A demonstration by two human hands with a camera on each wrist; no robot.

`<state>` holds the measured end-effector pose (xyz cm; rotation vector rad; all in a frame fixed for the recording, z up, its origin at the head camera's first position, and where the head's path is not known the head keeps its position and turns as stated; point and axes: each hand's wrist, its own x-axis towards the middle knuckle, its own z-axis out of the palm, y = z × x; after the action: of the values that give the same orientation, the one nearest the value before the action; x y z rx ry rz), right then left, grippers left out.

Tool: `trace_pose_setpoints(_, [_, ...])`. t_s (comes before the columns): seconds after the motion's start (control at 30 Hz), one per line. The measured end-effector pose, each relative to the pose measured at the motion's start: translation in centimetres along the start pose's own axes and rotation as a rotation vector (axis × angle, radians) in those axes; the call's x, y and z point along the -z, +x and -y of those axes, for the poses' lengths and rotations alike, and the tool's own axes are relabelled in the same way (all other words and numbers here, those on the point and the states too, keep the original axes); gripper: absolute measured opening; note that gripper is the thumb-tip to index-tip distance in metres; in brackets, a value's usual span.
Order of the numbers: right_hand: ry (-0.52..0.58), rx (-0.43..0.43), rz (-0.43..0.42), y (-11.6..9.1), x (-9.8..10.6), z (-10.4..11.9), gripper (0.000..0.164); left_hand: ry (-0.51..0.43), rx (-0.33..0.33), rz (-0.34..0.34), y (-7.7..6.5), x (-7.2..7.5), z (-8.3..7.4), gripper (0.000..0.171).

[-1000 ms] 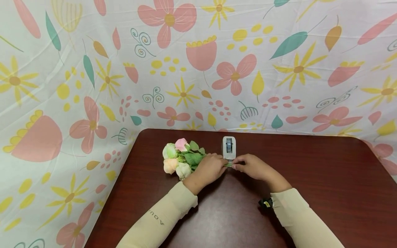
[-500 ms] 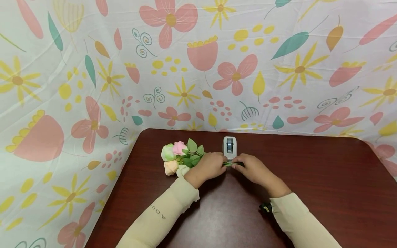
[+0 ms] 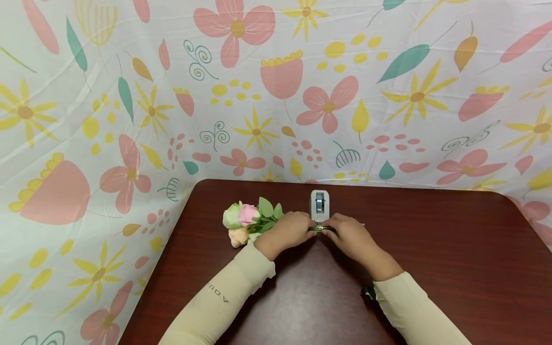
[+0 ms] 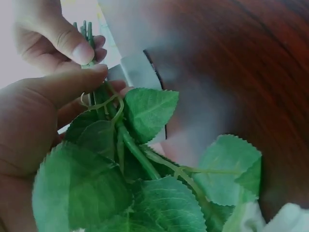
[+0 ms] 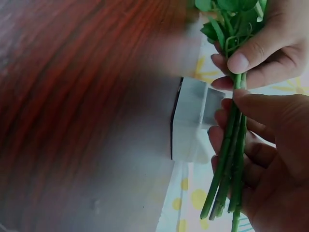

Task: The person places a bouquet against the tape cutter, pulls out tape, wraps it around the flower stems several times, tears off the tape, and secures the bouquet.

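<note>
While left grip (image 3: pixel 294 230) pinches stems (image 5: pixel 239 150) — brown table (image 3: pixel 435 230), flowered backdrop (image 3: pixel 276 115).

Right hand (image 5: pixel 289 154) pinches green stems (image 5: pixel 223 169), lower ends loose (uneven lengths); left hand (image 5: pixel 277 46) pinches them just above, near the leaves (image 5: pixel 234 6). Near both hands: pale boxy unit (image 5: pixel 189 125), reddish table (image 5: pixel 87 96).

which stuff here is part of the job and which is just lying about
Part of the job:
- flower bunch
- stems, pinched by left hand and right hand
- tape dispenser, probably, being right beside the stems

Just surroundings:
- wooden table
- flower-print cloth behind it
</note>
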<state>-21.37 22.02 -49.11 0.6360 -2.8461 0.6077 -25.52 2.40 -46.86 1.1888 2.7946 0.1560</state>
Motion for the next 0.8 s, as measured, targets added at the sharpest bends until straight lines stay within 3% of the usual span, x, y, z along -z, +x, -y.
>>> trace_pose_setpoints(0.37, [0.009, -0.051, 0.048, 0.2, 0.4, -0.2, 0.021, 0.048, -0.003, -0.096, -0.1, -0.9, 0.0, 0.015])
trace_pose_setpoints(0.6, [0.059, -0.051, 0.152, 1.0, 0.8, -0.4, 0.017, 0.087, -0.021, -0.156, -0.1, -1.5, 0.0, 0.016])
trace_pose_setpoints(0.8, [0.145, -0.086, 0.238, 1.5, 1.4, -0.6, 0.026, 0.162, -0.029, -0.192, -0.3, -1.6, -0.2, 0.017])
